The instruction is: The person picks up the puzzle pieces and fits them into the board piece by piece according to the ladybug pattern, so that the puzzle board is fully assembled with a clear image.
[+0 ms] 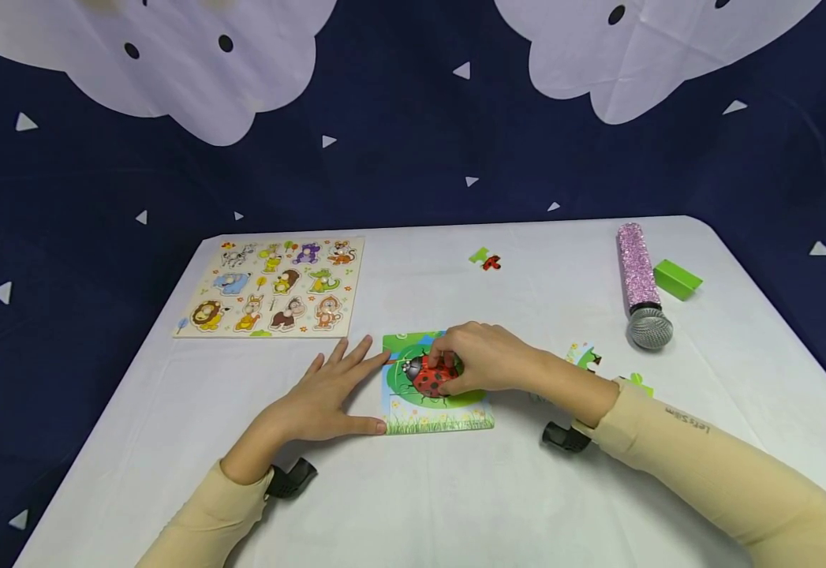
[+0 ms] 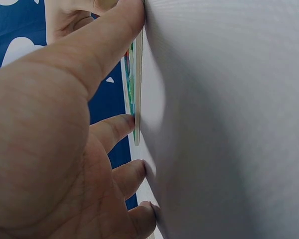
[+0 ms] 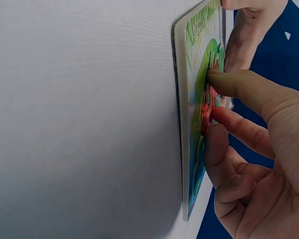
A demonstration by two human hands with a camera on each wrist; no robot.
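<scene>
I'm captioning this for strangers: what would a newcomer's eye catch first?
Probably the ladybug puzzle near the centre, the right hand touching it and the left hand at its left edge. Next, the glittery pink microphone on the right and the animal board at back left.

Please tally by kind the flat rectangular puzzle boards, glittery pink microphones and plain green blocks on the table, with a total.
Flat rectangular puzzle boards: 2 (cream animal board, green-and-blue ladybug board)
Glittery pink microphone with grey mesh head: 1
Plain green block: 1
Total: 4
</scene>
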